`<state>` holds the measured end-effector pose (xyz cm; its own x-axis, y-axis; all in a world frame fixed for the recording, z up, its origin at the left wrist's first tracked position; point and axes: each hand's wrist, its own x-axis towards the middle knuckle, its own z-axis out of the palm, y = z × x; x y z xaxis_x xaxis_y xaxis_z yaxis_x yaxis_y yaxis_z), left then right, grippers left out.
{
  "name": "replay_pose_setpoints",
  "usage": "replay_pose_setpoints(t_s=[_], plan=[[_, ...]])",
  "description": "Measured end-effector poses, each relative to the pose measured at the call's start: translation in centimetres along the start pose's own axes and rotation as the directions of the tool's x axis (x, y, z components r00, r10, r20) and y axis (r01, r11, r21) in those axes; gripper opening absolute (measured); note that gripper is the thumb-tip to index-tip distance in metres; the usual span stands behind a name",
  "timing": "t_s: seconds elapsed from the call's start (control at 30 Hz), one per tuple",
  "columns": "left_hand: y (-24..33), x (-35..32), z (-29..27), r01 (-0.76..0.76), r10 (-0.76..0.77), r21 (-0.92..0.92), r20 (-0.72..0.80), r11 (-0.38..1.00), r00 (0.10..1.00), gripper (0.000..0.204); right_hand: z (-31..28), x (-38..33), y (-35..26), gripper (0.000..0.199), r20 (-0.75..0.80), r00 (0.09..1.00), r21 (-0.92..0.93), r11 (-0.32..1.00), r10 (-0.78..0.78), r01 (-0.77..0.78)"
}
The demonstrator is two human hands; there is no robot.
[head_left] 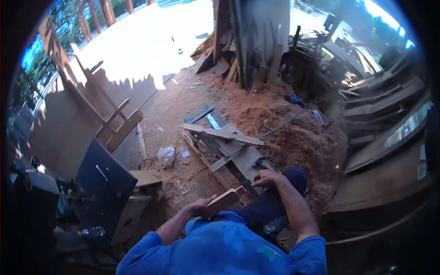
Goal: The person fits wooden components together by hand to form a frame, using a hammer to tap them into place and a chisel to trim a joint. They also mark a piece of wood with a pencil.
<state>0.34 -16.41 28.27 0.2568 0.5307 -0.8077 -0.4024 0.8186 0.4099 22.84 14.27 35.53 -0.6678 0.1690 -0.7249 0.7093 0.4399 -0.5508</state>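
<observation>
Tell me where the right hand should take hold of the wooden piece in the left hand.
Best by its far right end, coming from the right. The wooden piece is long and straight-sided; the left hand covers its near left end, while the other end sticks out toward the right hand, probably leaving room for fingers.
</observation>
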Motion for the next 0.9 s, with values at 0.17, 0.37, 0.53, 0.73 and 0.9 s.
replay_pose_setpoints(t_s=[0.17,0.37,0.53,0.73,0.9], plan=[[-1.0,-3.5,-0.4,-0.092,0.141,0.253,-0.186,0.963,0.972,0.072,-0.4,0.0,-0.8,0.039,0.015,0.998,0.108,0.992,0.068,-0.070],[-10.6,-3.2,-3.5,-0.191,0.308,0.324,-0.362,0.927,0.880,0.073,7.1,0.8,-8.9,0.046,0.203,0.949,0.574,0.814,-0.243,0.085],[-12.4,-5.7,-2.9,-0.099,0.057,-0.110,-0.337,0.989,0.940,0.082,12.9,4.3,-10.4,0.043,0.053,0.959,0.460,0.859,-0.279,0.224],[-15.3,-6.5,-2.1,-0.141,0.098,-0.364,-0.134,0.921,0.986,0.075,13.4,7.4,-13.9,0.034,0.286,0.915,0.356,0.918,-0.284,0.173],[-18.1,-8.4,-2.5,-0.292,0.360,-0.576,0.004,0.764,0.933,0.076,13.3,8.7,-13.9,0.034,0.353,0.909,0.313,0.944,-0.220,0.106]])
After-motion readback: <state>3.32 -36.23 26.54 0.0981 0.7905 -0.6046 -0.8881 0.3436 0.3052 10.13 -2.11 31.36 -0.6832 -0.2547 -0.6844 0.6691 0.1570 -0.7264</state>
